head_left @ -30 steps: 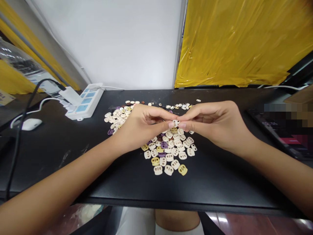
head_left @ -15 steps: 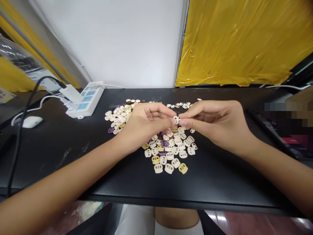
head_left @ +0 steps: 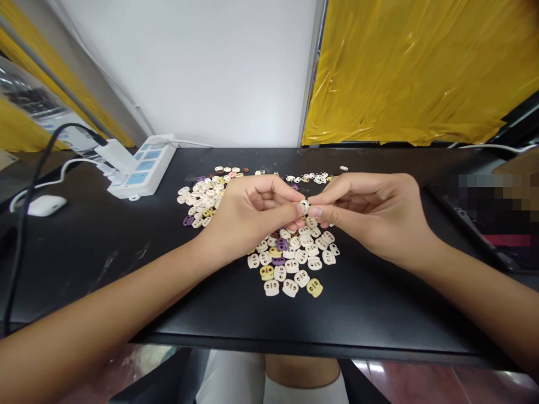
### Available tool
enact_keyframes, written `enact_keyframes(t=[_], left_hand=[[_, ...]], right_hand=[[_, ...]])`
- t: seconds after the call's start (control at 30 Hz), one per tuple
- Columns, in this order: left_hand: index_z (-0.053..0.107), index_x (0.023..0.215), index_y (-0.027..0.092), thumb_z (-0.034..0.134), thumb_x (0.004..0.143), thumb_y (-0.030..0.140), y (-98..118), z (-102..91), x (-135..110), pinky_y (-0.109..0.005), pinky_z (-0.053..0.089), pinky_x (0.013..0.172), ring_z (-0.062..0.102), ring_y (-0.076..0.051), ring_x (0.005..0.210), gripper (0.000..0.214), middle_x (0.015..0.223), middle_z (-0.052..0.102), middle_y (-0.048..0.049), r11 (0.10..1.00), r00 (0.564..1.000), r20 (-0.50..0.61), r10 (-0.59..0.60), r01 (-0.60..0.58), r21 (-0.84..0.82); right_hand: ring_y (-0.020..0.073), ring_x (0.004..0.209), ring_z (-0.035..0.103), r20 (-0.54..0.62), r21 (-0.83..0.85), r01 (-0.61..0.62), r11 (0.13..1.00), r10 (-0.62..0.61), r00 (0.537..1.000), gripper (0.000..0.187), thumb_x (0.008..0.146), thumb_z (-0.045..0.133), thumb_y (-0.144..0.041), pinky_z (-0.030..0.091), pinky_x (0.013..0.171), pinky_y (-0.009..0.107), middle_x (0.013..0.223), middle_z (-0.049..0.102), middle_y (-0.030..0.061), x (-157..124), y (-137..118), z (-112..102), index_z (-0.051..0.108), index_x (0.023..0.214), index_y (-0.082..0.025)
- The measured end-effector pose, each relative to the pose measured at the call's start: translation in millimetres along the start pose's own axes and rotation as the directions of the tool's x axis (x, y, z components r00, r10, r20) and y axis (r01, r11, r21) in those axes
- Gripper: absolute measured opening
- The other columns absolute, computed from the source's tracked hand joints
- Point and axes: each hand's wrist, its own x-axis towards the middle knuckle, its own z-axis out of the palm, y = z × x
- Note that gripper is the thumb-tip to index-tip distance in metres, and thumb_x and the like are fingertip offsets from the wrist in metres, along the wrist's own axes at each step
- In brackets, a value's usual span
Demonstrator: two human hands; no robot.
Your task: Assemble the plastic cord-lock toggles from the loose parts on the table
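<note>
Between both hands, above the heap, is a small white cord lock (head_left: 305, 206) with dark holes. My left hand (head_left: 248, 216) pinches its left side between thumb and fingertips. From the right, my right hand (head_left: 374, 210) grips it with thumb and forefinger, and the fingertips of both hands almost meet. Below them lies a spread of loose two-hole cord locks (head_left: 291, 266), mostly cream, with some yellow and purple ones. Another pile of cord locks (head_left: 202, 197) sits to the left, partly hidden by my left hand. Smaller white and black pieces (head_left: 318, 178) lie behind.
On the left, a white power strip (head_left: 145, 168) with plugs and cables stands near a white earphone case (head_left: 46, 206) and a clear plastic bottle (head_left: 46, 106). A dark, partly blurred device (head_left: 475, 224) lies at right. The black table (head_left: 210, 317) meets a white wall panel behind.
The view has shifted slightly, so the table items appear a little further left and higher. Both hands keep nearly the same pinch on the cord lock.
</note>
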Motion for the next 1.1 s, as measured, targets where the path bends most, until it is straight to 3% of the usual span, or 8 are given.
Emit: enact_keyframes(t=[0.27, 0.47, 0.67, 0.93, 1.1], left_hand=[[0.072, 0.079, 0.013, 0.084, 0.074, 0.013, -1, 0.2, -1, -0.019, 0.060, 0.056, 0.073, -0.013, 0.059, 0.012, 0.063, 0.075, -0.0009, 0.999, 0.999, 0.047, -0.018, 0.020, -0.029], [0.073, 0.081, 0.014, 0.082, 0.077, 0.016, 4, 0.2, -1, -0.020, 0.061, 0.055, 0.074, -0.013, 0.060, 0.010, 0.064, 0.076, -0.0014, 1.000, 0.998, 0.055, -0.013, 0.013, 0.013], [0.073, 0.082, 0.015, 0.079, 0.078, 0.014, 10, -0.3, 0, -0.021, 0.063, 0.059, 0.075, -0.014, 0.061, 0.007, 0.067, 0.077, -0.0009, 0.997, 1.000, 0.010, 0.026, -0.027, 0.072], [0.073, 0.080, 0.016, 0.085, 0.075, 0.019, 4, -2.4, -3, -0.021, 0.061, 0.054, 0.074, -0.014, 0.059, 0.013, 0.067, 0.077, -0.0016, 0.997, 0.994, 0.104, 0.018, -0.026, 0.074], [0.071, 0.083, 0.014, 0.081, 0.078, 0.020, 3, -1.7, 0, -0.022, 0.060, 0.057, 0.073, -0.014, 0.061, 0.012, 0.068, 0.076, -0.0031, 0.999, 0.996, 0.088, -0.015, 0.010, 0.052]], right_hand=[[0.0153, 0.065, 0.066, 0.029, -0.031, 0.024, 0.999, -0.023, 0.999, 0.010, 0.079, 0.087, -0.031, 0.052, 0.059, 0.031, 0.072, 0.073, -0.0004, -3, 2, 2, 0.080, 0.078, -0.025], [0.0173, 0.068, 0.071, 0.115, 0.093, -0.097, 0.991, 0.086, 0.990, 0.011, 0.078, 0.088, -0.031, 0.057, 0.064, 0.032, 0.076, 0.077, 0.0010, 4, 2, -7, 0.081, 0.082, -0.025], [0.0170, 0.070, 0.073, 0.150, 0.185, -0.142, 0.972, 0.115, 0.982, 0.009, 0.080, 0.087, -0.030, 0.062, 0.068, 0.031, 0.076, 0.077, 0.0005, 10, 9, -16, 0.082, 0.087, -0.026], [0.0141, 0.062, 0.071, 0.251, 0.283, -0.230, 0.931, 0.159, 0.955, 0.013, 0.077, 0.089, -0.028, 0.060, 0.059, 0.026, 0.071, 0.076, 0.0006, 8, 16, -10, 0.078, 0.081, -0.022], [0.0147, 0.064, 0.071, 0.214, 0.247, -0.228, 0.942, 0.176, 0.961, 0.019, 0.076, 0.089, -0.033, 0.060, 0.062, 0.027, 0.071, 0.075, 0.0012, 10, 12, -8, 0.075, 0.081, -0.021]])
